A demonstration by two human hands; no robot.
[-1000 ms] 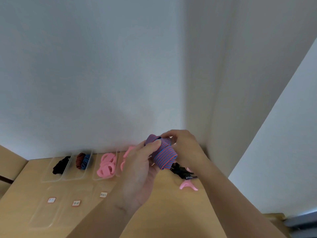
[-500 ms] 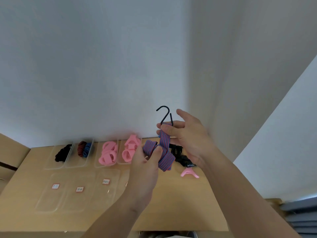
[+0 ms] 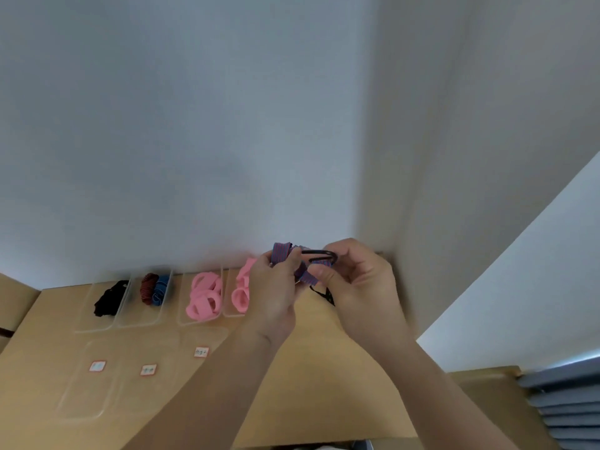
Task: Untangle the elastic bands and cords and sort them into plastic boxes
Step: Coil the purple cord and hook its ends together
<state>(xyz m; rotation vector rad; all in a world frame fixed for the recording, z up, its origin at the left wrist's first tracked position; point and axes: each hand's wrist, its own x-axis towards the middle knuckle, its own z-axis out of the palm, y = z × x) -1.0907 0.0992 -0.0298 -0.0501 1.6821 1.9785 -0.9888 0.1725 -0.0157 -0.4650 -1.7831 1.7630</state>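
A blue-and-red striped flat elastic cord (image 3: 281,252) with a black metal hook (image 3: 319,255) is held above the table's back edge. My left hand (image 3: 272,298) grips the folded cord from the left. My right hand (image 3: 362,284) pinches the cord's end by the hook from the right. Below my right hand a black cord (image 3: 325,295) peeks out on the table. Four clear plastic boxes stand along the wall: one with a black cord (image 3: 108,298), one with red and blue bands (image 3: 155,289), two with pink bands (image 3: 205,295) (image 3: 242,289).
Clear plastic lids with red-framed labels (image 3: 147,369) lie on the wooden table (image 3: 308,368) in front of the boxes. A white wall stands right behind them, with a corner at the right. A cardboard box edge (image 3: 14,298) sits at the far left.
The hook stood upright above my right hand; now it lies sideways between both hands. My right hand has closed on the cord end, and both hands are lower and closer together.
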